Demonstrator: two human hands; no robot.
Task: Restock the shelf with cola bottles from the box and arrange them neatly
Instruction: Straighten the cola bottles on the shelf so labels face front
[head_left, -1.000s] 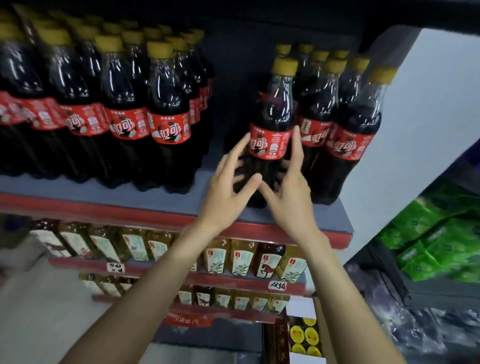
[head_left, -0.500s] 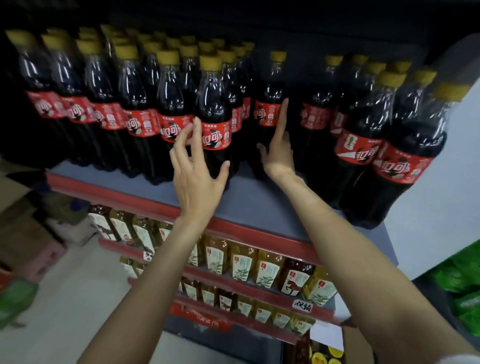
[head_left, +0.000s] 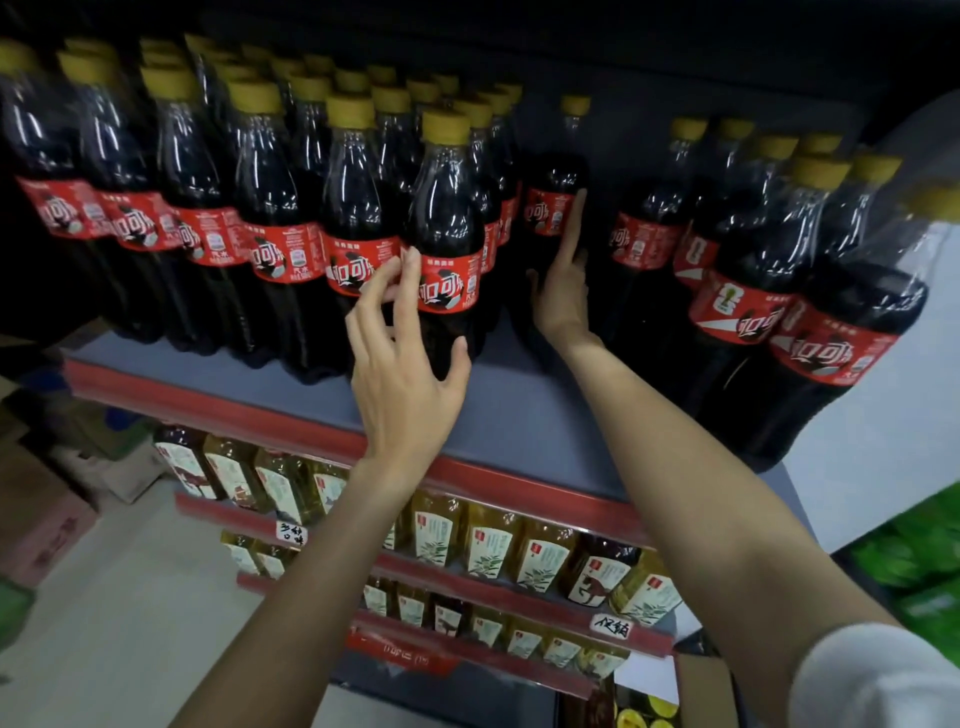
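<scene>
Head view: the right hand (head_left: 558, 291), fingers straight, now presses flat on a cola bottle (head_left: 553, 208) it has pushed to the far back of the shelf (head_left: 519, 415). The left hand (head_left: 405, 374), spread wide, has shifted left onto the front bottle (head_left: 447, 249), so tidying is under way.

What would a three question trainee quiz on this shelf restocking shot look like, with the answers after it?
1. True or false: the left hand touches the front cola bottle at the right end of the left block.
2. The right hand lies flat against: A) a tea bottle, B) the lone cola bottle at the back of the gap, C) a price tag.
3. Fill in: the cola bottles' caps are ____.

Key: 1 true; 2 B; 3 yellow.
</scene>
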